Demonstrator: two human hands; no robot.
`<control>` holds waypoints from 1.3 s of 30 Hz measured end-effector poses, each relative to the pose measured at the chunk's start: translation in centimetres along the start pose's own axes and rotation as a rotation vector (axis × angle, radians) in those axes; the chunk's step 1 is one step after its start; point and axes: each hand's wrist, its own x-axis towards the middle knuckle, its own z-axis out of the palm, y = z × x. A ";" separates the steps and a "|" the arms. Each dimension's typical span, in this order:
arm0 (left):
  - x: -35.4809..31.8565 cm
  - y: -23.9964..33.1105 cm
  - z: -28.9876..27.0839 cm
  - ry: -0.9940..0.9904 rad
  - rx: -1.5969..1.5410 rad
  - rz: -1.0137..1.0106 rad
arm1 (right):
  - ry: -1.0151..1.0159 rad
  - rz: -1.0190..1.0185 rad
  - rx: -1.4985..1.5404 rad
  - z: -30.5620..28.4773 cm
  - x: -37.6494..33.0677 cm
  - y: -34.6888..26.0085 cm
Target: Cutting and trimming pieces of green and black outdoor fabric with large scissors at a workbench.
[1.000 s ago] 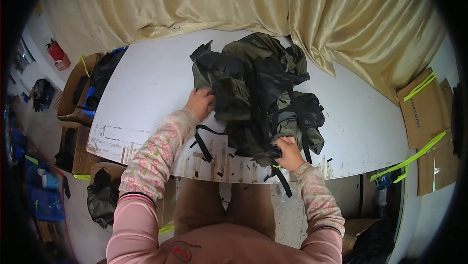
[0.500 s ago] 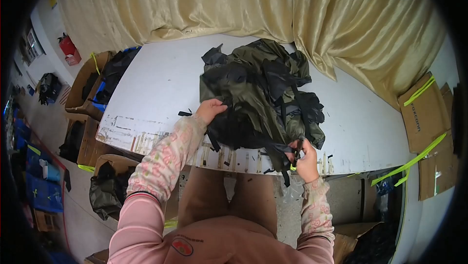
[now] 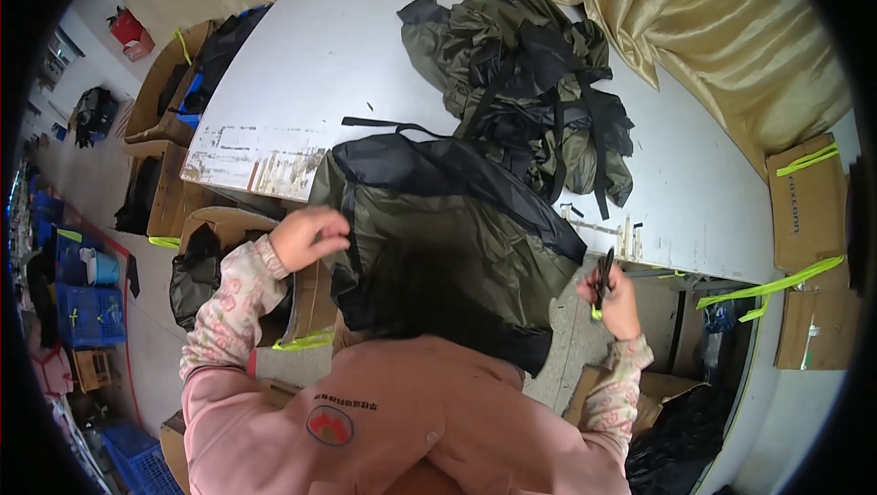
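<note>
A sewn olive-green and black fabric bag [image 3: 448,230] is spread in front of me, its lower part over my lap and its upper part at the table's near edge. My left hand [image 3: 313,237] is at its left side, fingers bent and closed on the side seam. To the right, my right hand [image 3: 617,299] grips small dark scissors [image 3: 604,278] with a yellow-green bit at the lower end. Its fingertips are close to the bag's right corner. A black strap [image 3: 384,122] trails from the bag across the table.
A crumpled heap of similar bags [image 3: 530,66] lies farther back on the white table [image 3: 292,66]. Gold curtains [image 3: 713,47] hang behind. Cardboard boxes [image 3: 808,203] stand at right, and an open carton [image 3: 315,299] stands below my left arm. Blue crates [image 3: 91,317] are at far left.
One bag has come off the heap toward me and is spread over the table's edge. Both hands have moved apart and nearer to me; the scissors stay in my right hand.
</note>
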 end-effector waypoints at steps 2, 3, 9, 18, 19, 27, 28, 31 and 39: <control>1.4 -0.8 0.7 0.093 0.141 0.109 | 0.054 -0.077 0.031 3.4 2.2 -0.7; 2.2 -1.4 1.0 0.143 0.217 0.177 | 0.055 -0.111 0.032 5.0 3.2 -1.4; 6.6 -5.2 2.3 0.159 0.505 0.108 | 0.143 -0.453 -0.614 9.0 8.7 1.4; 7.3 -12.4 1.5 0.055 -0.114 -0.021 | 0.033 -0.251 -0.120 5.0 9.9 0.8; 7.4 -12.1 1.1 0.047 -0.120 -0.015 | 0.030 -0.244 -0.195 4.4 9.4 0.0; 6.2 -8.2 -1.3 -0.283 -0.957 -0.182 | 0.018 -0.223 -0.162 2.4 8.2 -2.0; 6.3 -7.9 -0.8 -0.295 -0.995 -0.217 | 0.017 -0.183 -0.141 2.2 8.2 -1.7; 5.9 -7.4 0.4 -0.297 -1.055 -0.264 | 0.039 -0.172 -0.275 1.5 8.7 0.3; 4.0 -6.3 2.0 -0.250 -0.723 -0.122 | 0.204 -0.316 -0.644 3.5 8.9 -2.2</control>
